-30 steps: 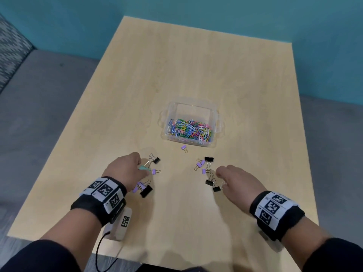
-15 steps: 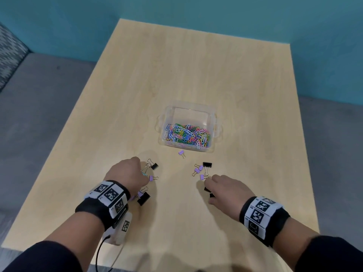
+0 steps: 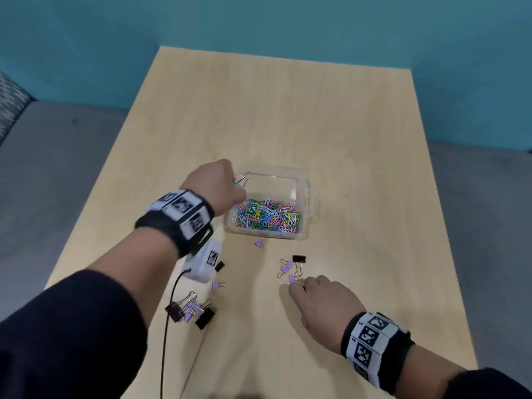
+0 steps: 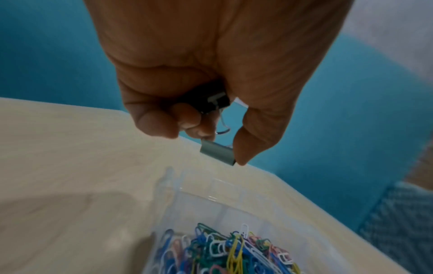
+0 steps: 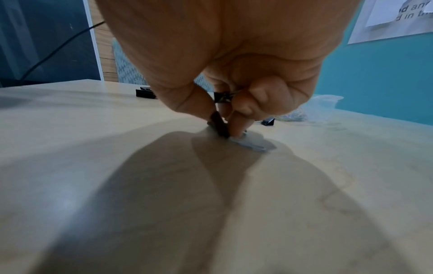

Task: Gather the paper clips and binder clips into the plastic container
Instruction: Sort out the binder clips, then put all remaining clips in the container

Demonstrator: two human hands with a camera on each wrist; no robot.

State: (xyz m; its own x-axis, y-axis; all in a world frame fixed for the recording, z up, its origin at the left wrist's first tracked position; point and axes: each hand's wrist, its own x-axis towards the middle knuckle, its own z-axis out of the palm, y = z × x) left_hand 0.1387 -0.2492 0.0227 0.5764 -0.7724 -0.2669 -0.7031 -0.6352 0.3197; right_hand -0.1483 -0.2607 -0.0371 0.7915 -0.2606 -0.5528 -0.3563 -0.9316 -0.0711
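Head view: the left hand [image 3: 214, 184] hovers over the plastic container [image 3: 306, 194] of paper clips [image 3: 267, 216] on the table [image 3: 288, 110]. Left wrist view: its grip pinches binder clips [image 4: 218, 154]. Right wrist view: the right hand [image 5: 225, 61] pinches a black binder clip [image 5: 219, 124] against the table.

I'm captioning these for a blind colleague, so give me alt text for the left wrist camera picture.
A left hand pinches a grey-green binder clip at its fingertips, with a black binder clip tucked deeper in the palm, above the corner of a clear plastic container. Colourful paper clips fill the container, which sits on a pale wooden table before a teal wall.
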